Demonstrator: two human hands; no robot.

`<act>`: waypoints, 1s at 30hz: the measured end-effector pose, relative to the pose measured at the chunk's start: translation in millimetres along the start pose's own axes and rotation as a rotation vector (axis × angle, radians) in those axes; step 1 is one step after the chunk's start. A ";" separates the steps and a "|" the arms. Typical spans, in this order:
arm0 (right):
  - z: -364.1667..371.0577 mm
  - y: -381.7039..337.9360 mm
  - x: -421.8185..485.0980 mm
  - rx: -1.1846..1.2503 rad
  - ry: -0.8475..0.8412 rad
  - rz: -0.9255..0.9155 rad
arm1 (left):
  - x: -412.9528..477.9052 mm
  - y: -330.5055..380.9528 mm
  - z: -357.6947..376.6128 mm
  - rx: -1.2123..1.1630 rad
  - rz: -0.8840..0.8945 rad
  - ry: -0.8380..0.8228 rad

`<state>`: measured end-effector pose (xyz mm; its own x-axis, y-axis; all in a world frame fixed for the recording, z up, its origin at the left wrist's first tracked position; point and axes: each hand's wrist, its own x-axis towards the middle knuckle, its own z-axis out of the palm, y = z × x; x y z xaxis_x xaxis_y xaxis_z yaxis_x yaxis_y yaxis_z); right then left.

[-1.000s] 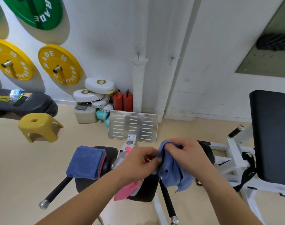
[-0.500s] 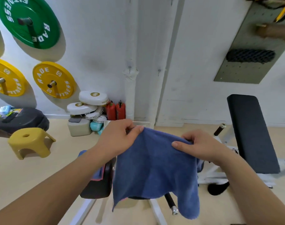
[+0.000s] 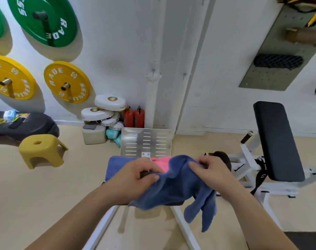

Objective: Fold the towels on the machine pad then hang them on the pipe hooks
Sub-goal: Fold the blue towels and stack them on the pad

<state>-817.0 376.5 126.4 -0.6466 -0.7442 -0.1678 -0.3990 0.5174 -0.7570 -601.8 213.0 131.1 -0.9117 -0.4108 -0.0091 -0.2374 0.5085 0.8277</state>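
Blue towel (image 3: 173, 190) between both grips (image 3: 137, 175) (image 3: 214, 171)

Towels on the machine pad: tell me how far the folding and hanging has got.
Done: one blue towel lies, apparently folded, beside the left hand. In hand: that hand and the right hand grip a second blue towel, rumpled, one end dangling. Left: fold it and the pink towel, then hang them all; the pipe hooks are bare.
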 end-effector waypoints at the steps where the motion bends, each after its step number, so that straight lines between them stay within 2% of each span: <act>1: 10.6 -14.8 -5.6 -0.012 -0.060 -0.046 | -4.4 3.8 6.5 -0.025 0.035 0.050; 4: 37.7 -50.1 -22.6 -0.093 -0.242 -0.185 | -14.4 1.9 18.9 -0.071 0.013 0.159; 8: 53.0 -63.5 -23.1 -0.153 -0.358 -0.243 | -22.8 -14.7 13.8 0.103 -0.009 0.182; 12: 52.0 -47.7 -11.7 0.074 -0.352 -0.182 | -29.5 -23.7 3.5 0.120 -0.004 0.376; 15: 54.6 -23.8 -8.7 0.272 -0.500 -0.082 | -35.6 -27.0 -10.7 0.027 -0.102 0.504; 19: 65.8 5.2 -13.8 0.371 -0.660 -0.038 | -43.2 -22.8 -26.4 -0.194 -0.251 0.724; 21: 68.4 20.9 -15.5 0.407 -0.592 0.028 | -46.8 -23.6 -32.3 -0.216 -0.260 0.798; 23: 66.5 38.7 -16.0 0.386 -0.424 0.050 | -51.1 -25.4 -34.3 -0.186 -0.251 0.782; 26: 52.8 47.7 -14.3 0.228 -0.194 0.005 | -55.7 -24.2 -23.3 -0.120 -0.258 0.653; 28: 43.4 34.9 -15.3 0.147 -0.145 -0.072 | -55.6 -18.3 -5.5 -0.084 -0.233 0.535; 30: 40.7 10.9 -18.6 0.031 -0.168 -0.205 | -51.3 -10.0 15.8 -0.053 -0.204 0.409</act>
<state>-782.9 378.8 95.6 -0.4358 -0.8934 -0.1095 -0.4890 0.3371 -0.8045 -558.0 241.0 114.5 -0.6387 -0.7685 0.0385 -0.3709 0.3513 0.8597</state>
